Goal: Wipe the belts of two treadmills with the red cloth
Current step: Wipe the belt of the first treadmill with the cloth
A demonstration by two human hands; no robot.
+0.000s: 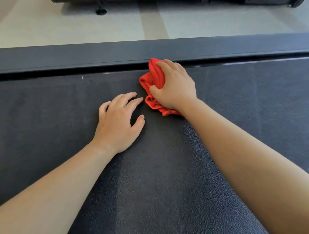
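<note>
- The right hand is clenched around the bunched red cloth, pressing it onto the dark belt.
- The cloth lies at the belt's far edge, its top touching the grey side rail; folds spill out below the wrist and past the thumb.
- The left hand rests palm down on the belt just beside the cloth, fingers spread and slightly curled, holding nothing. Its fingertips stop just short of the red fabric.
- Both bare forearms reach in from the near edge of the view.
- Beyond the rail lies pale floor, and at the top edge a dark base, possibly another machine, though too little shows to be sure.
</note>
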